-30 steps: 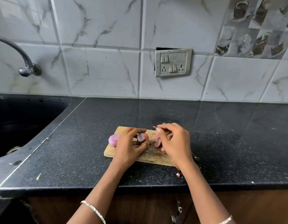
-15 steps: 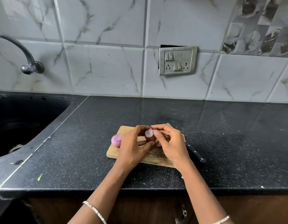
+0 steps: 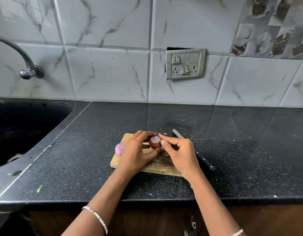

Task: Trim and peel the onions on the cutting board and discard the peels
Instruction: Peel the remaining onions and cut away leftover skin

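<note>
left hand point(image 3: 135, 154) grip clamped on unpeeled onion point(image 3: 154, 142) above cutting board point(image 3: 157, 167) | right hand point(image 3: 179, 154) fingertips pinching skin at its cut top | peeled onion point(image 3: 119, 148) on board's left edge | knife point(image 3: 195, 150) on counter point(image 3: 249, 150), right of board

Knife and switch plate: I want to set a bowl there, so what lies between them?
Head view: bare black counter, then wall tile, between the knife and switch plate.

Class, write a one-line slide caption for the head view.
Both hands peel an onion over the board; knife alongside.
</note>
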Available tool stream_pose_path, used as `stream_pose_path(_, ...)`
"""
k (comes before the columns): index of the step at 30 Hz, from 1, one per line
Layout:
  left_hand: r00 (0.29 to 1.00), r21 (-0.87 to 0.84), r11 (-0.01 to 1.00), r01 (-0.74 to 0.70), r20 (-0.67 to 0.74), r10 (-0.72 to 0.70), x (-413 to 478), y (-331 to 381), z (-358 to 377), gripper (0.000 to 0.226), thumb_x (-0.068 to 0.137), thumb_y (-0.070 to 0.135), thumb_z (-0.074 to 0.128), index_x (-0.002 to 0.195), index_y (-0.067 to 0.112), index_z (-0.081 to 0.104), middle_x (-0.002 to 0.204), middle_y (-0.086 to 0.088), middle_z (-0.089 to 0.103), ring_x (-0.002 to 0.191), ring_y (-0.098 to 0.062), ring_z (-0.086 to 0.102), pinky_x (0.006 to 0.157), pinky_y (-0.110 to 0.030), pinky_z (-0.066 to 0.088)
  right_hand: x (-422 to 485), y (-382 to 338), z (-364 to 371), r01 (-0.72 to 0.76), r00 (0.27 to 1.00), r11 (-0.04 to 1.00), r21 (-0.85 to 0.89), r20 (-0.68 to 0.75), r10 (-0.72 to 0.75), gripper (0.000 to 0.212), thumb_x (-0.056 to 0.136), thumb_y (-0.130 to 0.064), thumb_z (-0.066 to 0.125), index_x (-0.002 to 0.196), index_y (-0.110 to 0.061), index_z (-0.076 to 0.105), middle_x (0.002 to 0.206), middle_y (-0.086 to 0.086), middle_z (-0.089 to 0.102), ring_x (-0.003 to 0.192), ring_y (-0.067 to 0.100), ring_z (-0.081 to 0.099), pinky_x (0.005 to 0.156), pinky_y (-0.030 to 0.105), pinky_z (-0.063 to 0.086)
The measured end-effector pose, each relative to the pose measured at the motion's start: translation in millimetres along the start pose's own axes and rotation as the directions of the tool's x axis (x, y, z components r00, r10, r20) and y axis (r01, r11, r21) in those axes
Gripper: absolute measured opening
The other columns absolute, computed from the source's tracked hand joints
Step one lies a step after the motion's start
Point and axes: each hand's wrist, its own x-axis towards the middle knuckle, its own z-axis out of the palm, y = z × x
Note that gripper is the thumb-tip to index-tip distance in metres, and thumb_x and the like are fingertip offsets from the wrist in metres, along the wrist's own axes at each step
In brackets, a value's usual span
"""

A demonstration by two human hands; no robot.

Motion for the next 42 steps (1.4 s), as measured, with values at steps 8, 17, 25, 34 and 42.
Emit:
stream_pose_path(8,0.998,-0.025,0.998,-0.050,0.028,0.051,-5,-2,0,0.042,0.079,0.020,0.081,0.118,0.017,0.066,0.112,0.011,0.064,0.105,0.003,0.060,0.088,-0.022,0.055,-1,-3,-3,-0.015,1.000,0.992,0.121,0.000,0.015,0.019,0.093,-0.003,0.069,0.106,-0.013,0.079,0.087,-0.007,0.079,0.068,-0.004,0.066,0.067,0.014,0.050)
stream_pose_path(17,0.998,-0.009,0.999,-0.048,0.043,0.048,-5,0,0,0.042,0.077,0.018,0.080,0.115,0.018,0.062,0.111,0.010,0.060,0.103,0.005,0.056,0.083,-0.020,0.053,-4,-9,-2,-0.007,1.000,0.994,0.111,-0.030,0.010,0.013,0.088,-0.004,0.075,0.098,-0.011,0.081,0.072,-0.010,0.075,0.063,0.000,0.065,0.061,0.016,0.050)
stream_pose_path(25,0.996,-0.017,0.999,-0.042,0.073,0.043,-6,-5,3,0.042,0.077,0.019,0.076,0.116,0.020,0.060,0.112,0.011,0.058,0.104,-0.004,0.060,0.080,-0.032,0.059,-3,-7,-1,-0.004,0.998,1.000,0.005,-0.064,0.004,0.014,0.089,-0.002,0.072,0.095,-0.010,0.081,0.070,-0.013,0.074,0.062,0.001,0.067,0.065,0.016,0.050)
stream_pose_path(34,0.996,-0.073,0.997,0.014,0.086,-0.007,-4,-9,6,0.039,0.079,0.019,0.079,0.114,0.016,0.061,0.112,0.006,0.065,0.101,-0.008,0.066,0.077,-0.027,0.060,-3,-6,3,0.139,0.985,0.956,-0.259,-0.065,-0.161,0.007,0.092,-0.007,0.069,0.090,-0.009,0.075,0.083,0.002,0.076,0.097,0.008,0.065,0.081,0.003,0.042)
stream_pose_path(42,0.997,-0.076,0.996,0.042,0.067,-0.037,-3,-4,5,0.028,0.083,0.021,0.077,0.107,0.017,0.062,0.104,0.010,0.070,0.097,-0.004,0.069,0.074,-0.029,0.060,0,1,5,0.196,0.977,0.917,-0.348,-0.010,-0.213,0.008,0.097,-0.012,0.063,0.096,-0.014,0.071,0.091,-0.002,0.072,0.086,0.018,0.067,0.095,0.017,0.038)
